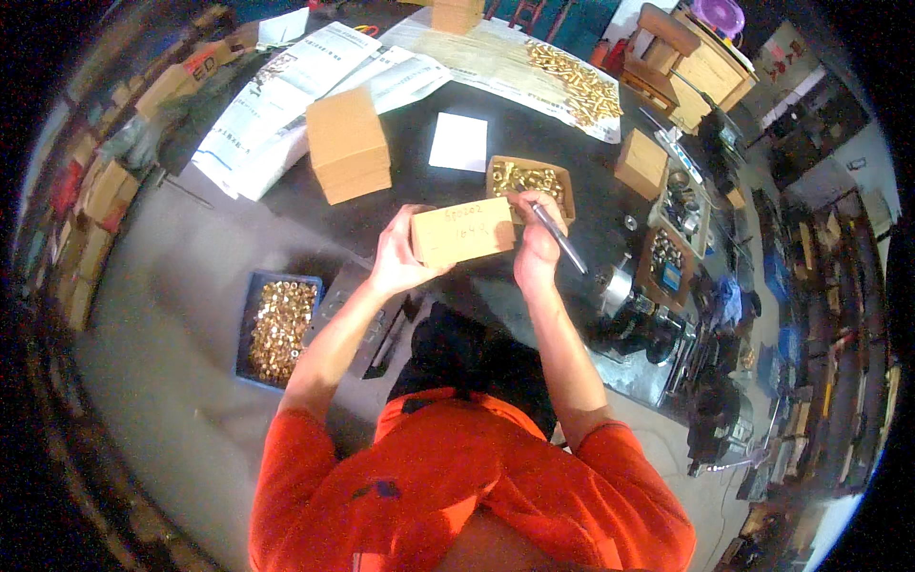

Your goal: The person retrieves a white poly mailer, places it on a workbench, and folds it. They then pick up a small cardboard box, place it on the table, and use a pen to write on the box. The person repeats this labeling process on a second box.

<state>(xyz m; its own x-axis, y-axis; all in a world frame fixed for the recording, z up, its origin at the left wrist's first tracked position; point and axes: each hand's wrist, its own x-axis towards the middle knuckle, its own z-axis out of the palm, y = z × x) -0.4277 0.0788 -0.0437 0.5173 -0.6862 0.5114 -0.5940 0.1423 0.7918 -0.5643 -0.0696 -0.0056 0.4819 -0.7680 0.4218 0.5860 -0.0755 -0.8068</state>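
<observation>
A small brown cardboard box (pixel 464 231) with handwriting on its top is held up in front of me over the dark table (pixel 534 133). My left hand (pixel 398 255) grips its left end. My right hand (pixel 537 238) holds a pen (pixel 559 238) with the tip resting on the box's right end. Just behind the held box stands an open cardboard box of brass parts (pixel 527 178).
A stack of closed cardboard boxes (pixel 348 145) and a white paper square (pixel 459 142) lie further back. Printed sheets (pixel 286 91) and loose brass parts (pixel 577 86) cover the far table. A blue tray of brass parts (pixel 278 329) sits at my left; metal tools (pixel 639 310) at my right.
</observation>
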